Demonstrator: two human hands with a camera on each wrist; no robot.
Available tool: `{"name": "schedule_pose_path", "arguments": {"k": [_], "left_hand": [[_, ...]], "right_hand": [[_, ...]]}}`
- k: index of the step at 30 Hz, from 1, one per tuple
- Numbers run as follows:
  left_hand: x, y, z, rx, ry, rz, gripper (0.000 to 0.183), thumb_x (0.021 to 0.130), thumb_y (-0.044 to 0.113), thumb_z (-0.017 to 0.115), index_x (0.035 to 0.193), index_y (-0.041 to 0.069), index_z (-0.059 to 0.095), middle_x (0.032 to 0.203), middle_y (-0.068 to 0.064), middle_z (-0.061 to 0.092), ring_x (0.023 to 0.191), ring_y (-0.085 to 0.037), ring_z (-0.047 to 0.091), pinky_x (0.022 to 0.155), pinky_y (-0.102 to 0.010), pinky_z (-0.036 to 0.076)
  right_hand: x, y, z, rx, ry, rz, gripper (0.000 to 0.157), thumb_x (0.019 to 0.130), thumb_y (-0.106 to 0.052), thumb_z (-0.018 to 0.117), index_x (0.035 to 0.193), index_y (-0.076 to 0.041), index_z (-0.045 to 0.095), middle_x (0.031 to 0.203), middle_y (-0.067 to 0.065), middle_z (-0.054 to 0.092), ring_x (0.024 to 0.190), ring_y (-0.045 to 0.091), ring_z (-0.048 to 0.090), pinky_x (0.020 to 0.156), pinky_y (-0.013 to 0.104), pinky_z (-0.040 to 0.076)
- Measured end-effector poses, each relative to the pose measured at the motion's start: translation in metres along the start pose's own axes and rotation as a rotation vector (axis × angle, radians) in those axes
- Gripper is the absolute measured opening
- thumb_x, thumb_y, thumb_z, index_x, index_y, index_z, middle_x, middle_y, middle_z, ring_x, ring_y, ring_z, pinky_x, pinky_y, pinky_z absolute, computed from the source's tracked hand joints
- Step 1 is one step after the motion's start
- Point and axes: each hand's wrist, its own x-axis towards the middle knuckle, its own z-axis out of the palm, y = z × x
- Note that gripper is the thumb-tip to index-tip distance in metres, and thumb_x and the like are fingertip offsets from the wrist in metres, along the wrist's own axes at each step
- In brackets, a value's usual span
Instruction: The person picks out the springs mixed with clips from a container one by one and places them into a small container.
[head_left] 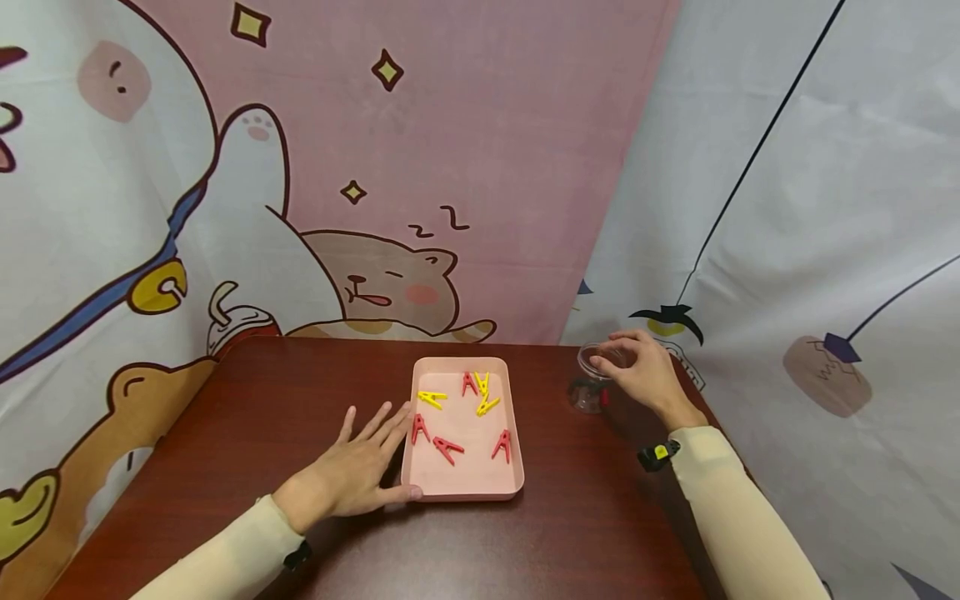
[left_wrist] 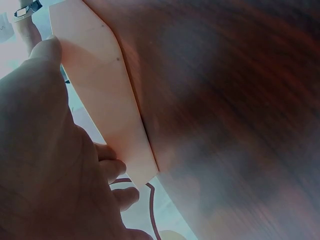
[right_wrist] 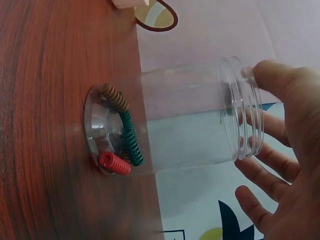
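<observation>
A clear plastic jar (right_wrist: 185, 120) stands upright at the right of the table; my right hand (head_left: 641, 371) holds it by its threaded mouth, thumb on one side and fingers on the other. Coil springs lie at its bottom: a red spring (right_wrist: 115, 163), a green spring (right_wrist: 131, 137) and a brown spring (right_wrist: 114, 97). Over at the middle, a pink tray (head_left: 465, 497) holds several red and yellow clothespins (head_left: 447, 448). My left hand (head_left: 352, 471) rests along the tray's left side with fingers spread, the thumb at its near corner.
The dark reddish-brown table (head_left: 577, 533) reaches back to a cartoon-printed cloth (head_left: 480, 150). A pale cloth (head_left: 810, 250) hangs close along the right edge, beside the right arm.
</observation>
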Motion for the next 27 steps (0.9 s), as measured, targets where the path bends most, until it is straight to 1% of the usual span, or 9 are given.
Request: {"name": "schedule_pose_path", "arguments": {"k": [4,7,13,20,27], "left_hand": [[0.0001,0.0003,-0.0001,-0.002,-0.002,0.001,0.122,0.103,0.088,0.062,0.187,0.009,0.025,0.197,-0.012,0.023,0.183,-0.046,0.022,0.138,-0.089,0.011],[0.0001,0.0002,-0.0001,0.001,0.001,0.004,0.122,0.103,0.088,0.062,0.187,0.009,0.025,0.197,-0.012,0.023,0.182,-0.046,0.023,0.138,-0.089,0.012],[0.0000,0.0003,0.0001,0.006,0.009,0.008,0.121,0.103,0.088,0.062,0.186,0.009,0.025,0.196,-0.012,0.024,0.182,-0.047,0.024,0.138,-0.090,0.013],[-0.0002,0.0009,-0.0001,0.005,0.013,0.008,0.122,0.103,0.089,0.062,0.186,0.008,0.025,0.196,-0.013,0.024,0.182,-0.047,0.024,0.138,-0.090,0.013],[-0.0005,0.0009,-0.0002,0.001,0.014,0.008,0.121,0.103,0.087,0.063,0.186,0.008,0.026,0.196,-0.013,0.024,0.182,-0.047,0.024,0.137,-0.090,0.012]], "right_hand": [[-0.0014,0.0012,-0.0019,-0.008,0.009,0.003,0.060,0.104,-0.044,0.090,0.149,-0.007,0.078,0.157,0.026,0.063,0.146,0.053,0.059,0.121,0.080,0.047],[-0.0024,0.0018,-0.0030,-0.006,0.014,0.007,0.064,0.104,-0.048,0.089,0.154,-0.011,0.075,0.157,0.025,0.062,0.145,0.052,0.059,0.120,0.081,0.046],[-0.0033,0.0018,-0.0031,0.002,0.018,0.016,0.064,0.104,-0.050,0.088,0.155,-0.013,0.074,0.158,0.023,0.062,0.148,0.050,0.058,0.124,0.081,0.044],[-0.0030,0.0026,-0.0027,-0.010,0.023,0.015,0.065,0.104,-0.052,0.087,0.155,-0.013,0.074,0.157,0.024,0.062,0.148,0.051,0.058,0.124,0.081,0.044],[-0.0051,0.0009,-0.0044,-0.013,0.021,0.006,0.066,0.105,-0.052,0.087,0.155,-0.011,0.074,0.161,0.025,0.060,0.152,0.052,0.056,0.125,0.083,0.041]]}}
